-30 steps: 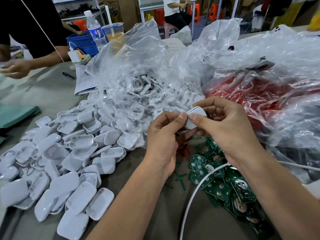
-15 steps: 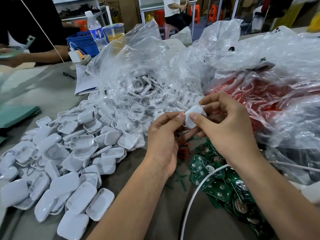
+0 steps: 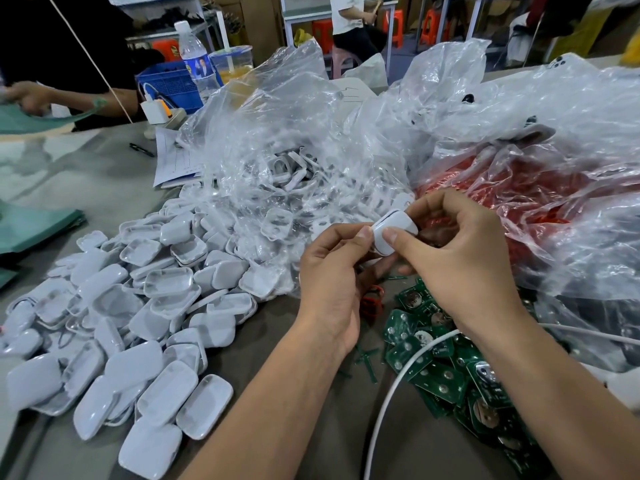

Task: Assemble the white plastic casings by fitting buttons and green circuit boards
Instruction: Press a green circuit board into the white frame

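Observation:
Both my hands hold one white plastic casing (image 3: 393,230) above the grey table, in front of the plastic bags. My left hand (image 3: 334,282) pinches its left end with thumb and fingers. My right hand (image 3: 460,268) grips its right side, thumb pressed on the front face. A heap of white casings (image 3: 138,306) lies on the table to the left. Green circuit boards (image 3: 446,372) are piled under my right wrist. A small red part (image 3: 372,303) lies between the hands and the boards.
A clear bag of white frames (image 3: 287,161) and a bag of red parts (image 3: 512,202) fill the back. A white cable (image 3: 391,393) crosses the boards. Another person (image 3: 62,57) works at far left beside a blue crate (image 3: 166,84) and a bottle (image 3: 194,53).
My hands and the casing stay in almost the same spot, with the casing turned slightly in my fingers. The person at far left has moved their hands and now handles a green sheet.

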Motion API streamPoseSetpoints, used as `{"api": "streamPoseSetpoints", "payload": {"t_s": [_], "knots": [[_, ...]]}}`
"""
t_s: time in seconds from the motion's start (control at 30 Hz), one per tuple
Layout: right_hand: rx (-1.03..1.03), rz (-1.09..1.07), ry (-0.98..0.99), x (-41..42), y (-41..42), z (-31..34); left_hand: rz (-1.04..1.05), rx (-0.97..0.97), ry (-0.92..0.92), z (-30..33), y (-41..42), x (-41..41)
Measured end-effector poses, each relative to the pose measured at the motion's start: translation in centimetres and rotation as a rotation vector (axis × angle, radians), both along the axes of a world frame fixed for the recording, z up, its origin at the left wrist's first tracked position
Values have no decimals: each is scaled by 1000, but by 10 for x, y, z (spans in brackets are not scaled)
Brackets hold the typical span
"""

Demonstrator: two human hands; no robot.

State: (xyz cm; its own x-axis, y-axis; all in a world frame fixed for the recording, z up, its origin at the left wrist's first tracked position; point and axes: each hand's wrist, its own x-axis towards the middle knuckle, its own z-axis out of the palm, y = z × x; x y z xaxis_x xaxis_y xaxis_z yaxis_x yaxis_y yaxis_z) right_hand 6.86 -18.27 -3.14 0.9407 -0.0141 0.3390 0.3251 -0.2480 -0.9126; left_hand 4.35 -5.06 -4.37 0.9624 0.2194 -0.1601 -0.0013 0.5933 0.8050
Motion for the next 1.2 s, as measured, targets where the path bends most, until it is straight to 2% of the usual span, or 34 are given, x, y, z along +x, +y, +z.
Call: {"api": "streamPoseSetpoints", "payload": {"t_s": [0.23,0.8,1.2], "knots": [[118,20,93,4,-2,-3,-16,-12,-8,1,-1,0],[-5,-50,-146,-2,0,2,-25,-151,67,5,-1,0],[-27,-11,-165,-2,-1,2,-38,-177,80,5,0,-1]]}}
